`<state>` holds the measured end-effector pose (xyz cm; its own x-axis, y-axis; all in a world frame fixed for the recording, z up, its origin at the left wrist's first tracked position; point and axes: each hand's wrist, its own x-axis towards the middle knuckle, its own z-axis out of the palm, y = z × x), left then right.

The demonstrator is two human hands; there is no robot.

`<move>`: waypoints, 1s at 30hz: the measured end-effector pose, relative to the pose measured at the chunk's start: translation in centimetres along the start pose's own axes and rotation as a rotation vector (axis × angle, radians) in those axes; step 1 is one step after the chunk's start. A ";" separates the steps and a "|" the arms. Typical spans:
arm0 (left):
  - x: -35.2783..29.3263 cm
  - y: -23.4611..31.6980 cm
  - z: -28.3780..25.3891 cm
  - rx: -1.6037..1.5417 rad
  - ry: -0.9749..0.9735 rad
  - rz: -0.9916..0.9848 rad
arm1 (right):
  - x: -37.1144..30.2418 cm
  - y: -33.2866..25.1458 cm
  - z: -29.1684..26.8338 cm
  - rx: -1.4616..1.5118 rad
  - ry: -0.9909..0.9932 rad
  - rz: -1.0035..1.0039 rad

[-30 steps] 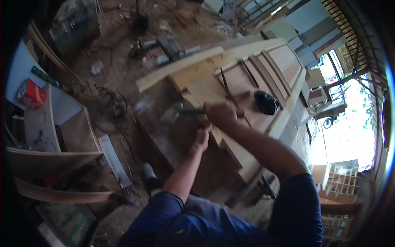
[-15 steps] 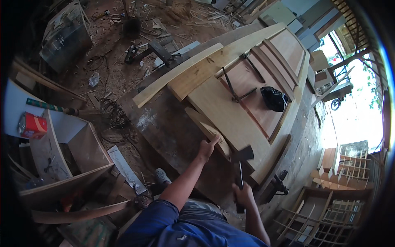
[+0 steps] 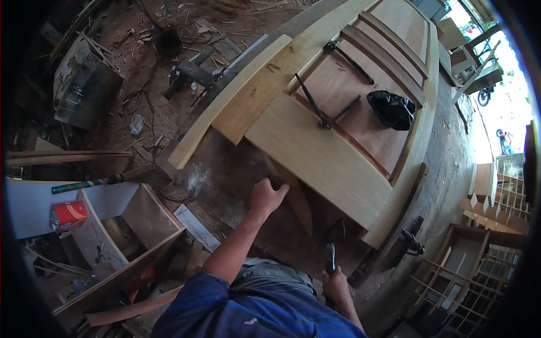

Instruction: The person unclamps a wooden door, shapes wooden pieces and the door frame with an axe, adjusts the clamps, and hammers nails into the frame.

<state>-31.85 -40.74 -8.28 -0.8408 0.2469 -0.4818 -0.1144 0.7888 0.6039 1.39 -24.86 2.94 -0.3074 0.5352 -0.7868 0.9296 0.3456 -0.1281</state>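
Observation:
My left hand (image 3: 269, 198) is closed at the left edge of a narrow, tapered piece of wood (image 3: 300, 207), its thumb against the wood. The upper part of this piece runs behind the corner of a wide pale board (image 3: 321, 147). In my right hand (image 3: 337, 283) is the handle of a hatchet, whose dark head (image 3: 335, 231) points away from me, just right of the tapered piece's pointed end. The wide board is the near end of a large framed wooden panel (image 3: 418, 143) lying on the workbench (image 3: 225, 169).
On the panel lie a black plastic bag (image 3: 391, 110) and dark metal bar tools (image 3: 324, 119). A clamp (image 3: 410, 243) sits at the bench's right side. An open wooden cabinet (image 3: 163, 211) with a red can (image 3: 69, 216) stands left. Scraps litter the floor.
My left hand has shifted left and the tapered wood has turned, its face now darker. The hatchet has come down toward me, away from the wide board. The view has shifted as well.

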 end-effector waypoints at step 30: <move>11.8 -0.4 -8.5 -1.824 -0.187 -0.480 | -0.3 -7.7 -1.5 0.072 -0.032 0.244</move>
<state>-46.23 -42.94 -8.81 -0.5265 0.3659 -0.7674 -0.7370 -0.6464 0.1974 -5.96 -26.56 5.09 -0.0663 0.5709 -0.8183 0.9880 0.1524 0.0263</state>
